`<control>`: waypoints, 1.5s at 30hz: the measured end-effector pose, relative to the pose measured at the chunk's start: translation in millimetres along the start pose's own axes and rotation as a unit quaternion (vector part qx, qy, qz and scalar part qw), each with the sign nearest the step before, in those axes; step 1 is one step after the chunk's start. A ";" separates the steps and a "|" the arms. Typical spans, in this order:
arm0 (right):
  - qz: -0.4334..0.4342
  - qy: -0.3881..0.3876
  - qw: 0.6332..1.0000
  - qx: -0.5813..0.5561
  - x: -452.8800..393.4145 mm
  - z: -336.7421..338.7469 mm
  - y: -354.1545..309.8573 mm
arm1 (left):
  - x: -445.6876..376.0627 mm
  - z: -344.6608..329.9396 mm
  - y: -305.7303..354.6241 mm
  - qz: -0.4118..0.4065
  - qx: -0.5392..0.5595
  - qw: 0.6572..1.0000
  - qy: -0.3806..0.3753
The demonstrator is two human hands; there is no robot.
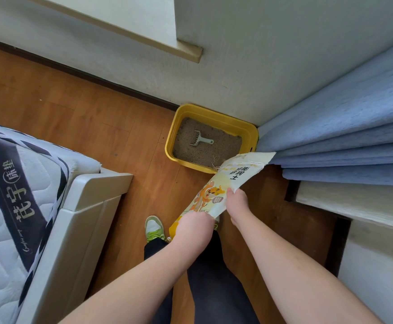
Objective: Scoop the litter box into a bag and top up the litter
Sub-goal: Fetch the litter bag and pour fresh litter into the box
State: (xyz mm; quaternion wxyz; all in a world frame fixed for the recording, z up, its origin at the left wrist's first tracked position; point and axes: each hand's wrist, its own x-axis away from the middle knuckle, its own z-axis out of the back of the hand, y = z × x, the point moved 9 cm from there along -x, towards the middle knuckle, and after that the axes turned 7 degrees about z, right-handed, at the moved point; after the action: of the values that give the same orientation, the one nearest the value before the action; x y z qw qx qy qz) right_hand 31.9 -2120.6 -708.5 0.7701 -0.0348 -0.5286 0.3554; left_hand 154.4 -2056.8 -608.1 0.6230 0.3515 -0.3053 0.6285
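A yellow litter box (176, 123) stands on the floor in the corner against the wall, filled with brown litter (223, 148). A pale grey scoop (200, 139) lies on the litter. I hold a cream-and-yellow litter sack (235, 176) tilted, with its torn mouth over the box's near right corner. My left hand (194, 224) grips the sack's lower end. My right hand (236, 203) pinches its right edge midway up. No litter shows falling from the mouth.
A bed with a quilted mattress (15, 183) and grey frame (92, 206) fills the left. Blue curtains (342, 136) hang right of the box. A wooden floor (85, 118) lies between. My green-laced shoe (154, 228) stands near the sack. White furniture (373, 253) stands at the right.
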 end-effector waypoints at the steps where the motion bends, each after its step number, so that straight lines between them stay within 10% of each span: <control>1: 0.000 0.000 1.000 0.001 0.4 -0.3 -0.2 | -0.7 -0.4 -0.2 0.000 0.000 1.000 0.000; 29: -0.043 0.018 0.997 -0.068 -10.0 16.3 -49.7 | 23.1 -45.9 -41.0 0.004 0.048 0.997 0.065; 45: 0.092 -0.040 0.992 0.074 70.9 8.1 -75.0 | 32.6 -79.1 -81.8 0.036 0.024 0.999 0.014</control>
State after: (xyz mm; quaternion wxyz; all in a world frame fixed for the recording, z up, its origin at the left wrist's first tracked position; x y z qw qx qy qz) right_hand 76.8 -2137.7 -616.7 0.7126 -0.0117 -0.5260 0.4641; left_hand 232.0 -1970.2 -630.6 0.5953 0.3465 -0.2939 0.6627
